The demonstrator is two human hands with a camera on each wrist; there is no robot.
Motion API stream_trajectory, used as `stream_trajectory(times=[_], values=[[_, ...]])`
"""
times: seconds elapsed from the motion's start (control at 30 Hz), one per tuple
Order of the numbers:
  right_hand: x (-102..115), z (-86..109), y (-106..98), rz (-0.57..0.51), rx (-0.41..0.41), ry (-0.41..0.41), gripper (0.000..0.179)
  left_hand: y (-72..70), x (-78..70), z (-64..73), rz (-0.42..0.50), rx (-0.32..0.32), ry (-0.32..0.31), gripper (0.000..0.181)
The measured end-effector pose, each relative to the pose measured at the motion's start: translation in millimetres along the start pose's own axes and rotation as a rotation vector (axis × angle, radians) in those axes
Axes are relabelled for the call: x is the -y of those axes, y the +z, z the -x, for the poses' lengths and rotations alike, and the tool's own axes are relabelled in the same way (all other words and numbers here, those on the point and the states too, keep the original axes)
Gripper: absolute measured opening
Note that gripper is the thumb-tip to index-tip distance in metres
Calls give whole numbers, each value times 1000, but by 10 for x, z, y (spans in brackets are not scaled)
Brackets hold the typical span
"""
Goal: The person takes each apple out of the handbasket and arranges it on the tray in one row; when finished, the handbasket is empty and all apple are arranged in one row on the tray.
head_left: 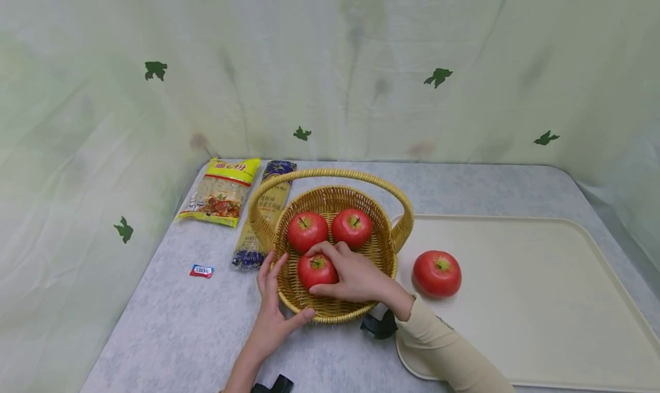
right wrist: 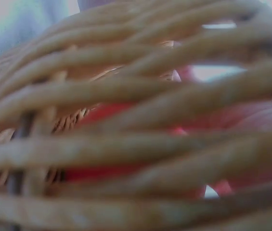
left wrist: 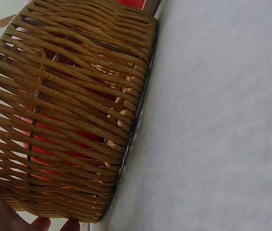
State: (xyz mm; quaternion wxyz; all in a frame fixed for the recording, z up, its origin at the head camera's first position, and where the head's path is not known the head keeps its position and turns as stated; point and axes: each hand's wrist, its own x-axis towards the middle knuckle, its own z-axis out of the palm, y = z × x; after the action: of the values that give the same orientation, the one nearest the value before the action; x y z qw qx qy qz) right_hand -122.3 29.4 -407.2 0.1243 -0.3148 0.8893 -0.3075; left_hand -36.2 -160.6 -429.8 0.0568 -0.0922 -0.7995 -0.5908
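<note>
The right hand (head_left: 356, 275) reaches down over the side of the basket and holds the near apple (head_left: 315, 274), with its thumb on one side and its fingers bent over the other. That apple is red and sits inside the round, yellow-brown woven basket (head_left: 337, 319). The left hand (head_left: 275, 313) is spread out, not curled up. Its long fingers lie along the left side of the basket, and its thumb points in at the near rim.

Two more red apples sit in the basket behind the near one: the back left apple (head_left: 307, 232) and the back right apple (head_left: 352, 229). They are side by side with their stems up. A tall hoop handle (head_left: 330, 172) goes over the far part of the basket.

On my right is a big cream tray (head_left: 536, 301), with one more red apple, the tray apple (head_left: 437, 274), near its left edge. A tan sleeve (head_left: 443, 347) crosses the tray's near corner.

To the left of the basket lies a long pasta pack (head_left: 274, 203), partly behind the handle. Next to it is a yellow bag (head_left: 222, 192), and nearer to me is a tiny red and blue packet (head_left: 201, 271). Everything is on a pale gray tabletop (head_left: 170, 318). A light green cloth (head_left: 319, 66) with dark green bird shapes hangs behind.
</note>
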Motion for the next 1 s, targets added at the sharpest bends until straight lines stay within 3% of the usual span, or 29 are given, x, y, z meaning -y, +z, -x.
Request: stream_trajectory(times=[0.13, 0.37, 0.5, 0.87, 1.0], values=[[-11, 14, -10, 20, -21, -20, 56, -8, 31, -4, -5, 1, 0, 98], [-10, 79, -40, -7, -85, -52, 56, -5, 313, -13, -28, 7, -12, 103], [0, 131, -65, -26, -133, -72, 57, -16, 364, -8, -33, 12, -3, 103], [15, 266, -111, -87, -289, -61, 59, -11, 346, -13, -23, 14, -4, 104], [25, 310, -118, -138, -337, -61, 60, -6, 151, -10, 0, 9, -4, 101]])
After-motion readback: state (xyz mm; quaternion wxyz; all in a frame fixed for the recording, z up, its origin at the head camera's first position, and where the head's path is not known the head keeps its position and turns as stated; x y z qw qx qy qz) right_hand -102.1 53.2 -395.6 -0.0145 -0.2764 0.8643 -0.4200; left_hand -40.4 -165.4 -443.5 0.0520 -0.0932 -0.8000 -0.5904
